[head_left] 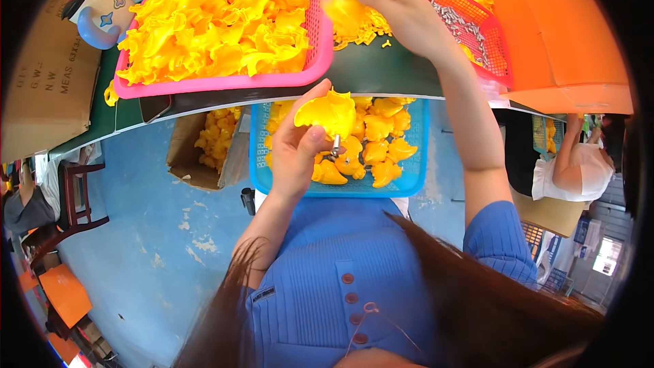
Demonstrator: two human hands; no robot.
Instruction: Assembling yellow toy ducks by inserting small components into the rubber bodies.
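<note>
My left hand (298,160) is closed on a yellow molded plastic part (330,114), held up above the blue basket. A short silver metal pin (336,143) sticks out below that part, close to my thumb. Over the table, beside the pink basket, my right hand (398,10) is smeared by motion. A blurred yellow plastic piece (347,17) shows at its fingers and seems to be gripped there. Several rounded yellow pieces (378,129) lie in the blue basket (272,178) in front of my body.
Thin yellow shells fill a pink basket (225,86) on the green table (415,71). Silver metal pins (458,24) lie in a red basket (503,48). An orange box (558,27) stands at right. A cardboard box (187,153) holds yellow pieces. Another person (572,174) sits at right.
</note>
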